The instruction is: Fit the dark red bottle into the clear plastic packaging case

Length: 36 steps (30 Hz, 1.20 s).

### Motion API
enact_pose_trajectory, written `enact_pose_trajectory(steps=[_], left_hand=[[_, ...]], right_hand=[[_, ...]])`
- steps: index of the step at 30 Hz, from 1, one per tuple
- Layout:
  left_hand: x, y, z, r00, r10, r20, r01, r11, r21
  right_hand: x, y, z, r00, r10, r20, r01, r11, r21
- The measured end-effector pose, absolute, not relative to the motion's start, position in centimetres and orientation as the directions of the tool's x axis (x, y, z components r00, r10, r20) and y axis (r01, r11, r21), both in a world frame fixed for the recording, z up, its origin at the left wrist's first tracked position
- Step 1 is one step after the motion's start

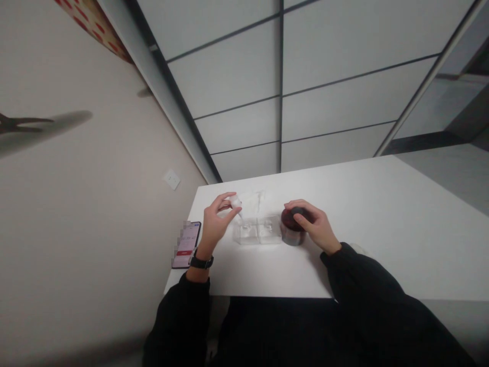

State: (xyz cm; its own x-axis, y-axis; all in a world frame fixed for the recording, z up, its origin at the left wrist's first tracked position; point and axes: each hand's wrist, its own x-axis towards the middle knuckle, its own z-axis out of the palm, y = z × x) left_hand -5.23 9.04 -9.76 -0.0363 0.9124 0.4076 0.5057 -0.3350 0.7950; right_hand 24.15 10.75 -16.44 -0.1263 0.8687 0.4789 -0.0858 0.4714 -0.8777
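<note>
My left hand (221, 216) pinches a small white object (235, 202) between thumb and fingers, above the table; its exact kind is too blurred to make out. My right hand (315, 224) is wrapped over the dark top of a round clear-sided jar (293, 235) with a dark red upper part. Between the hands sits a clear plastic box (269, 233) with a divider across its middle, its right end close beside the jar. Behind the box lies a thin, see-through plastic sheet or bag (252, 201), partly hidden by its own glare.
A phone (186, 245) with a lit screen lies at the left edge of the white table (382, 219), beside my left wrist. The wall (126, 204) with a socket (172, 180) borders that side. White panelled doors (244, 122) stand behind the table.
</note>
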Motion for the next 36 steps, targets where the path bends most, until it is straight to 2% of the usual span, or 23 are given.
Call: enact_pose_trajectory(steps=[3,7,13,20,26,28,30,36], left_hand=[[-4.8,7.9,-10.8,-0.019,0.904,0.428,0.553,-0.347,0.757],[-4.6,7.1,-12.3,0.09,0.901,0.425,0.595,-0.391,0.703],[-4.5,6.0,-13.4,0.15,0.909,0.388,0.592,-0.397,0.702],[-4.5,5.8,-13.1,0.098,0.92,0.379,0.559,-0.366,0.744],[-4.1,8.7,-9.2,-0.074,0.893,0.444,0.39,-0.384,0.837],[-4.0,11.4,-8.1,-0.06,0.912,0.406,0.453,-0.337,0.825],[-3.9,14.4,-8.0,-0.026,0.952,0.305,0.63,-0.221,0.744],[-3.0,20.8,-12.0,0.026,0.992,0.123,0.782,-0.096,0.616]], right_hand=[[24.2,10.7,-16.3,-0.12,0.87,0.478,-0.079,0.471,-0.878],[24.2,10.7,-16.2,-0.122,0.869,0.479,-0.085,0.472,-0.878],[24.1,10.6,-16.0,-0.123,0.871,0.476,-0.092,0.468,-0.879],[24.1,10.5,-15.9,-0.124,0.873,0.472,-0.098,0.463,-0.881],[24.1,10.6,-16.0,-0.121,0.868,0.482,-0.104,0.472,-0.876],[24.1,10.6,-16.0,-0.123,0.866,0.484,-0.103,0.474,-0.874],[24.2,10.7,-16.0,-0.132,0.867,0.481,-0.106,0.47,-0.876],[24.1,10.8,-16.4,-0.142,0.876,0.462,-0.128,0.446,-0.886]])
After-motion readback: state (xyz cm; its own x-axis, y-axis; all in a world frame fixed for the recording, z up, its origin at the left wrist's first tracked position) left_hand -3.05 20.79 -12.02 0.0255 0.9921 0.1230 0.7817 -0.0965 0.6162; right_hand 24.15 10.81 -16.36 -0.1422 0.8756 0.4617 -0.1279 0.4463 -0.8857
